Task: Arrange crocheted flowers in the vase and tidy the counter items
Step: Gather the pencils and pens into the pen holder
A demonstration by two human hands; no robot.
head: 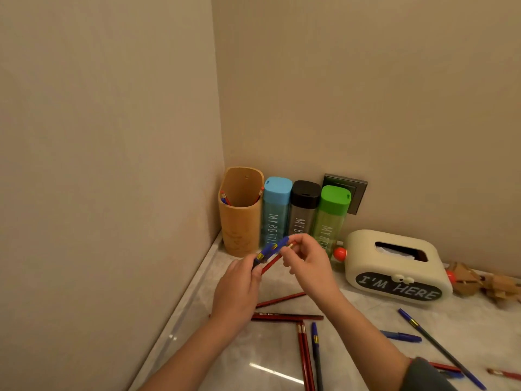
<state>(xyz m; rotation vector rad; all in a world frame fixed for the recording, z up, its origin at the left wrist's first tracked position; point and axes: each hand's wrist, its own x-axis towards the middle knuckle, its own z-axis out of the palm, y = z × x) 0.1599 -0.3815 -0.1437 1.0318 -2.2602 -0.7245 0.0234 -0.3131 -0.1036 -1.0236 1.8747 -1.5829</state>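
Observation:
My left hand (pixel 239 289) grips a small bundle of blue-capped pens (pixel 272 249) and a red pencil (pixel 272 263), held above the counter. My right hand (pixel 310 261) pinches the upper end of the red pencil in that bundle. A bamboo holder (pixel 239 221) stands in the corner behind the hands, with a few pens and pencils inside. Loose red pencils (pixel 287 316) and a blue pen (pixel 315 348) lie on the marble counter (pixel 197 292) below my hands. No vase or crocheted flowers are in view.
Three bottles, blue-capped (pixel 276 210), black-capped (pixel 303 207) and green-capped (pixel 332 213), stand in a row by the wall. A cream tissue box (pixel 394 266) reading "I'M HERE" sits to the right, with wooden pieces (pixel 485 283) beyond. More pens (pixel 439 345) lie at right.

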